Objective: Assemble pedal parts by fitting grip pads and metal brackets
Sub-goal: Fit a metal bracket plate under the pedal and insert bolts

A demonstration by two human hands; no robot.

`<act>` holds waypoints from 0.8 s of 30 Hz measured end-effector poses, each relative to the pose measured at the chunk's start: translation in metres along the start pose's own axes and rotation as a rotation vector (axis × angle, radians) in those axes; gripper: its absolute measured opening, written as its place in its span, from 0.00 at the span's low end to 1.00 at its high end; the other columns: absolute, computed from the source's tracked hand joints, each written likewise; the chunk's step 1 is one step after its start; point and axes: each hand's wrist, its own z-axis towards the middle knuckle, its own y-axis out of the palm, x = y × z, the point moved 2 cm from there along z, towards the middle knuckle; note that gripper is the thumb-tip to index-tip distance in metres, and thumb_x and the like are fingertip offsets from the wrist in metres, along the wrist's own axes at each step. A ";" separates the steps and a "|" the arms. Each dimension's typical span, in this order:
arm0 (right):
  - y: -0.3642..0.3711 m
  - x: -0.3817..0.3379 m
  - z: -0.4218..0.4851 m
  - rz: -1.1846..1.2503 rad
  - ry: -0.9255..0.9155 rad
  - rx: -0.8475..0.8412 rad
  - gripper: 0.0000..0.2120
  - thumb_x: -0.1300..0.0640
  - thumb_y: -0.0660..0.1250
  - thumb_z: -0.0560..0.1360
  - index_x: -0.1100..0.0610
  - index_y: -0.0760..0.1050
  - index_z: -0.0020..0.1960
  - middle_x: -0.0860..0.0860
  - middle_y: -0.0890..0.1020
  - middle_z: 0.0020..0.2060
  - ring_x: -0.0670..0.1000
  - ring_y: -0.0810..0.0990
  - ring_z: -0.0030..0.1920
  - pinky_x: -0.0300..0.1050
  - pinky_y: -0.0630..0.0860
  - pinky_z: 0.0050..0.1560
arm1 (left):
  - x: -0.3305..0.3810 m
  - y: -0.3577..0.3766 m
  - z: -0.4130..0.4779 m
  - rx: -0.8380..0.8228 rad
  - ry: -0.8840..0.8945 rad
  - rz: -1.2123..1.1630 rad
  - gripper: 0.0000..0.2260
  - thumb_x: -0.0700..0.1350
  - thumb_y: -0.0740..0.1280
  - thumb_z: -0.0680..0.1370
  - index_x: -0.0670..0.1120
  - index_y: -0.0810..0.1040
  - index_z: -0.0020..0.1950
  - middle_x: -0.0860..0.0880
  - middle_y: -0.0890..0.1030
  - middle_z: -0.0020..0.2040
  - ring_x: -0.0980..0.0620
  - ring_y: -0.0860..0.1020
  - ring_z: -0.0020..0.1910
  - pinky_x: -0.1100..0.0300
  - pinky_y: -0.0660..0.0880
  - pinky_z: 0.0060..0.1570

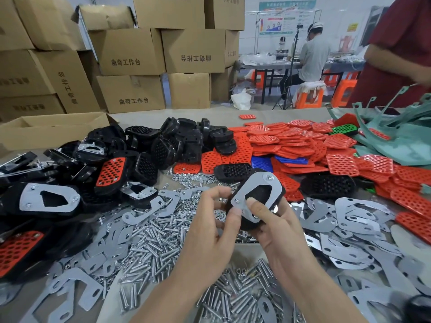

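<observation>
My right hand (272, 227) grips a black pedal body (278, 193) from below, thumb pressed on the grey metal bracket (258, 184) that lies on its face with bolt ends showing at its corners. My left hand (217, 213) is at the pedal's left edge, its fingertips pinched at the bracket's lower left corner; whether they hold a nut I cannot tell. Loose bolts (151, 243) and nuts (198, 177) cover the table under my hands.
Black pedal bodies (163, 141) are heaped at the left, some with red pads or brackets fitted. Red grip pads (300, 141) pile up at the right, grey brackets (356, 215) lower right. Cardboard boxes (130, 52) stand behind. A person in red (401, 52) stands far right.
</observation>
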 end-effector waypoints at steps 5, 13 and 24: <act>-0.001 0.001 0.000 0.004 0.007 0.011 0.14 0.64 0.69 0.79 0.57 0.77 0.64 0.59 0.86 0.56 0.61 0.86 0.57 0.71 0.77 0.64 | 0.001 0.004 0.000 -0.046 0.036 0.026 0.09 0.58 0.60 0.83 0.64 0.73 0.63 0.60 0.70 0.61 0.56 0.76 0.60 0.70 0.74 0.47; -0.002 0.003 0.001 0.034 -0.005 -0.020 0.22 0.58 0.73 0.72 0.57 0.77 0.65 0.61 0.85 0.58 0.64 0.84 0.59 0.70 0.77 0.65 | 0.002 0.002 0.000 -0.004 0.034 0.037 0.07 0.57 0.60 0.82 0.63 0.72 0.59 0.62 0.72 0.59 0.56 0.74 0.61 0.71 0.72 0.48; -0.001 0.005 0.000 0.003 -0.007 -0.060 0.22 0.57 0.74 0.72 0.55 0.78 0.65 0.58 0.86 0.58 0.60 0.85 0.59 0.58 0.83 0.58 | -0.001 0.000 0.002 0.098 0.040 0.087 0.06 0.60 0.62 0.82 0.65 0.71 0.58 0.63 0.73 0.56 0.58 0.76 0.57 0.65 0.77 0.44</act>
